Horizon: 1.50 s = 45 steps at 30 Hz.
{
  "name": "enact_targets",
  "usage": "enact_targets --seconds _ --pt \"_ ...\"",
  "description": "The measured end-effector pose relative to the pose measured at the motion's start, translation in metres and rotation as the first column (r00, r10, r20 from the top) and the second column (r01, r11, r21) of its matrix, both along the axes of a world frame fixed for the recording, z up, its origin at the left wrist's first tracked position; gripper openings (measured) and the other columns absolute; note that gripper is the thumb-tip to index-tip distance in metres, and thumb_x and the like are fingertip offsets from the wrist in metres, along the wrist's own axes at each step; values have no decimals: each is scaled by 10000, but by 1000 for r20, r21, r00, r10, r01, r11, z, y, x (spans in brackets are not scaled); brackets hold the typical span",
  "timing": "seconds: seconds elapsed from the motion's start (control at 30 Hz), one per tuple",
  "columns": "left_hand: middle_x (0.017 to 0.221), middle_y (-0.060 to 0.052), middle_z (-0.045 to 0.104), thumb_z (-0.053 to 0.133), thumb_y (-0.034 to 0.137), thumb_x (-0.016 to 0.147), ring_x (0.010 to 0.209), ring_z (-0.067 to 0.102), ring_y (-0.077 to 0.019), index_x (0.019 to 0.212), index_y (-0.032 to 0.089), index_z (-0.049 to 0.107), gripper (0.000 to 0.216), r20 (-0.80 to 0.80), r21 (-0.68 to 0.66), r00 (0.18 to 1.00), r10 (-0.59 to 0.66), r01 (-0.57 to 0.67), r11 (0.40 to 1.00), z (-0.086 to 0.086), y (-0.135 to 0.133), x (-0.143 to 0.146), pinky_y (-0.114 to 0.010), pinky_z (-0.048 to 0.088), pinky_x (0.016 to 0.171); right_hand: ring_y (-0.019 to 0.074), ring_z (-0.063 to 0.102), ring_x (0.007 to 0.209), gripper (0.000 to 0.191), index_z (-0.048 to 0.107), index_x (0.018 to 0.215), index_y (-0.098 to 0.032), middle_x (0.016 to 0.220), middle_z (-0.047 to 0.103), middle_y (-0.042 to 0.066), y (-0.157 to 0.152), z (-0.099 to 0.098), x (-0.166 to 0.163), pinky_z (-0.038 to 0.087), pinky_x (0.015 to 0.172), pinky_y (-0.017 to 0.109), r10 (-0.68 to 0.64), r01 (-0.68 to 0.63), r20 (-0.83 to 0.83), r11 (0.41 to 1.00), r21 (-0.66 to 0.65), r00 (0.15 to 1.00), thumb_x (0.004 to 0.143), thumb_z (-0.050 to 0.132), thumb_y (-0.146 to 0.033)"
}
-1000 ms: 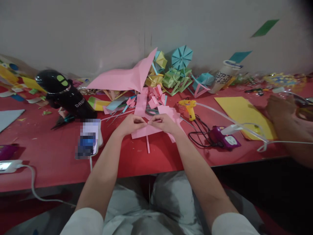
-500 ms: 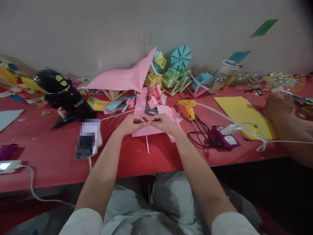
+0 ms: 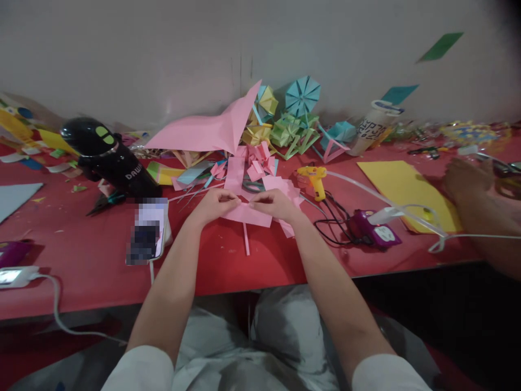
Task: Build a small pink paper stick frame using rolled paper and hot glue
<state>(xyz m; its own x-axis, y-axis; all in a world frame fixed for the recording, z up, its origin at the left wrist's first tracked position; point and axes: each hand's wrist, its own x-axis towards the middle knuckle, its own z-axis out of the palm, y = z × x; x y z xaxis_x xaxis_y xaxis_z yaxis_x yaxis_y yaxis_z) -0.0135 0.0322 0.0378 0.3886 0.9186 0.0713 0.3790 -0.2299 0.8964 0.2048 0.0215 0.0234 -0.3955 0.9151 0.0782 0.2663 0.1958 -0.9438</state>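
Note:
Both hands pinch the upper edge of a small pink sheet of paper [image 3: 254,216] over the red table. My left hand [image 3: 215,205] grips its left part, with thumb and fingers closed. A short distance away, my right hand [image 3: 275,205] is closed on the same edge. From beneath the sheet a narrow pink paper strip [image 3: 246,241] points toward me. More pink paper [image 3: 285,190] lies under and behind my right hand. Folded pink paper pieces [image 3: 260,157] are heaped just beyond my hands, beside dark-handled scissors [image 3: 253,186] that are partly covered.
A yellow glue gun [image 3: 313,179] and a purple power socket [image 3: 374,228] with cables lie right. Left are a phone [image 3: 150,231] and a black bottle [image 3: 118,163]. Paper umbrellas [image 3: 302,96] stand by the wall. Another person's arm [image 3: 472,190] rests beside yellow paper [image 3: 407,190].
My fingertips have moved slightly apart along the pink sheet's edge, and the sheet has shifted and tilted a little. Other things stay where they were.

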Motion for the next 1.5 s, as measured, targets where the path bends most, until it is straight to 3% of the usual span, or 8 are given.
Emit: enact_targets --seconds 0.1,0.23,0.47,0.77,0.93,1.17,1.33,1.5 --pt "804 -54 744 715 377 710 766 659 -190 764 163 750 224 11 -41 996 -84 84 996 2 -1 1 -308 509 755 144 543 688 321 764 810 -154 748 690 38 -1 3 3 428 661 288 97 -95 66 995 -28 993 751 695 -463" --pt "839 -50 751 718 373 719 793 667 -194 801 177 753 215 17 -79 989 -145 146 986 0 -1 2 -314 508 777 135 529 678 331 757 803 -154 744 679 33 -2 3 1 415 643 277 112 -109 78 993 -38 991 770 676 -474" --pt "888 -58 733 640 428 789 844 646 -201 864 168 753 293 57 -57 998 34 -31 998 -1 0 4 -316 478 777 131 527 679 318 745 801 -150 745 672 29 2 -6 -1 408 661 284 64 -63 42 998 -10 997 773 664 -457" --pt "892 -64 743 710 306 710 829 670 -203 842 170 741 192 87 -35 995 -43 46 998 2 -3 6 -322 501 772 131 533 692 311 743 807 -143 766 682 34 2 -4 -1 412 676 281 65 -64 41 998 -25 997 752 677 -442" --pt "887 -57 735 716 328 727 818 662 -191 852 168 733 204 105 -10 994 -44 45 999 -2 -2 7 -312 497 762 94 420 600 347 703 764 -138 645 565 -12 -2 2 -4 347 598 262 63 -61 49 997 -55 997 760 681 -484" --pt "802 -19 696 760 256 693 715 652 -148 1104 161 636 440 211 -140 977 23 6 990 -5 -2 4 -271 492 673 103 415 607 394 673 752 -144 638 527 -17 -3 5 -5 336 601 275 25 -24 12 996 -83 1000 740 678 -538" --pt "894 -45 705 781 252 665 790 678 -160 953 160 631 337 254 -110 967 -29 59 992 -5 -2 8 -291 518 724 96 397 559 439 586 671 -163 575 463 -39 -7 8 -7 308 552 268 41 -41 -4 988 -146 999 767 637 -588" --pt "884 -37 696 815 265 625 811 673 -161 1018 162 654 437 250 -94 964 89 -67 993 -8 1 10 -315 513 793 95 400 556 406 617 714 -163 585 472 -42 -6 7 -8 321 552 265 21 -25 -33 991 -133 999 754 668 -564"
